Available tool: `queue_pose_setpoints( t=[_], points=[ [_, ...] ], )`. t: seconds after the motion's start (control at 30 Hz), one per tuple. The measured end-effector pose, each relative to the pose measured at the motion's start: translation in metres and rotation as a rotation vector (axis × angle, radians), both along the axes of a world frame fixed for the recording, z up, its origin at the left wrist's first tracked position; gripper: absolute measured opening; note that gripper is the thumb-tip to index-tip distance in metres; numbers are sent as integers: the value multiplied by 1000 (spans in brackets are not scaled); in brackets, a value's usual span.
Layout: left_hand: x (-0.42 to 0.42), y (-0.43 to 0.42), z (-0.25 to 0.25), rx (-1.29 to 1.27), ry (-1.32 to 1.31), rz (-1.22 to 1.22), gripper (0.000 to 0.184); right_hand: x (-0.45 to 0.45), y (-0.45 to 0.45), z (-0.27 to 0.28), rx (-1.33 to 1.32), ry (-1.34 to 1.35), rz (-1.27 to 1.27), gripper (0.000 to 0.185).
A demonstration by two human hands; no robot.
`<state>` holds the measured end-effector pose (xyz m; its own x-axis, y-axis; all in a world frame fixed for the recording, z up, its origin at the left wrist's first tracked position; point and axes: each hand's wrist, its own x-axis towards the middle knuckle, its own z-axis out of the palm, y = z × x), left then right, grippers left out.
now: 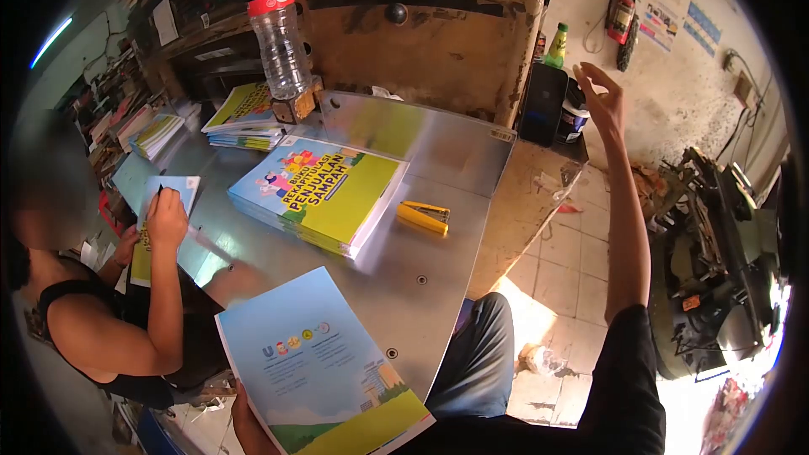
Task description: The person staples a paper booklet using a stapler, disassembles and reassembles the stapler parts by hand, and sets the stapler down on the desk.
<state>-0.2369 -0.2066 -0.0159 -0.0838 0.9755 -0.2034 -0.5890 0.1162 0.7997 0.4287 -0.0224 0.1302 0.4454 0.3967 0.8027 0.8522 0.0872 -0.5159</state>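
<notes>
My left hand (pixel 245 418) grips the lower left edge of a blue and green booklet (pixel 316 371), its printed back cover facing up. My right hand (pixel 602 99) is raised at the far right, fingers apart and nothing seen in them. It is nearest to a dark round tub (pixel 574 118) and a black phone (pixel 544 104) propped upright, with a green bottle (pixel 557 46) behind. On the metal table lies a neat stack of matching booklets (pixel 337 198). A yellow stapler (pixel 423 216) rests just right of the stack.
A co-worker (pixel 101 320) at the left holds another booklet (pixel 143 265). More booklets (pixel 244 114) are piled at the back beside a large clear bottle (pixel 280 46) on a wooden block. A fire extinguisher (pixel 621 18) hangs on the wall; dark machinery (pixel 716 278) stands at right.
</notes>
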Motion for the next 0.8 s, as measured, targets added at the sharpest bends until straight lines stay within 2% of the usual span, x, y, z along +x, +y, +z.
queue_pose_setpoints(
  t=[0.17,0.5,0.6,0.7,0.8],
  points=[
    [-16,-4,-10,-64,61,47,57,54,31,-11,-213,-76,68,42],
    [-45,-7,-23,-110,137,116,49,63,39,-12,-257,-39,127,35],
    [-47,-9,-25,-93,168,100,48,59,37,-11,-237,-54,118,36],
    [-28,-10,-7,-78,205,91,48,49,24,-6,-148,59,70,36],
    [-7,-10,16,-31,256,116,48,13,-4,0,145,177,-41,40]
  ],
)
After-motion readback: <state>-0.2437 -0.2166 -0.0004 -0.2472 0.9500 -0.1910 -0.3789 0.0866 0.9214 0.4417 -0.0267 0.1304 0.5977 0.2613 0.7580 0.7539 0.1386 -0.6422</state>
